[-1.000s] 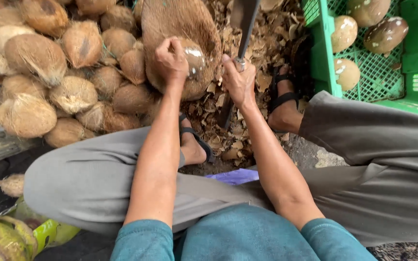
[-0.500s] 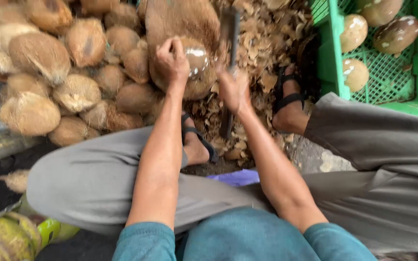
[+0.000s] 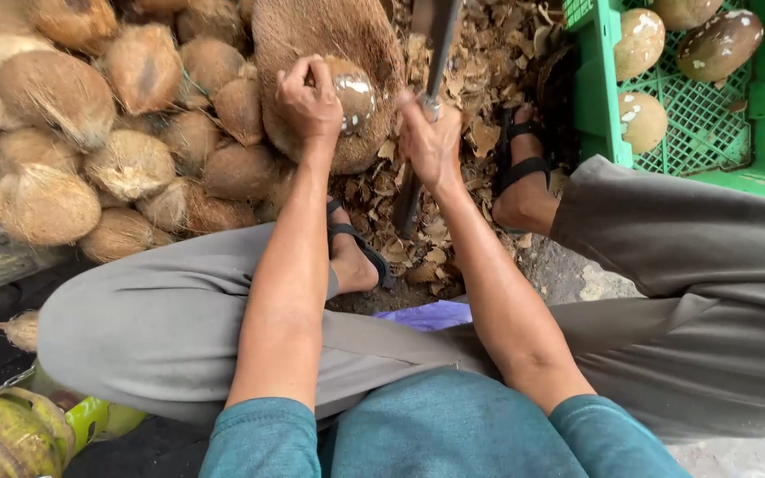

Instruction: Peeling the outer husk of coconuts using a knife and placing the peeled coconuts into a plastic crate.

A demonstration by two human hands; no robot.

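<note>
I have the left hand (image 3: 310, 99) clamped over the top of a partly husked coconut (image 3: 347, 93), which sits against a large fibrous husk block (image 3: 329, 44) directly in front of my knees. The right hand (image 3: 429, 142) is closed tight round the handle of a long blade (image 3: 436, 40), just right of the coconut, with the blade running up and away from it. Left of the coconut lies a heap of husked coconuts (image 3: 90, 133); well to its right stands a green plastic crate (image 3: 692, 115) holding cleaned coconuts (image 3: 723, 40). Below the coconut, husk scraps (image 3: 418, 239) cover the ground between my sandalled feet (image 3: 524, 177).

To do this stroke well, I judge that I should keep the left fingers high on the shell, away from the side facing the blade, and hold the nut firmly against the husk block so it cannot roll. The cut should be shallow and glancing, taking fibre rather than biting shell. The risk I see is how near the two hands are.
</note>
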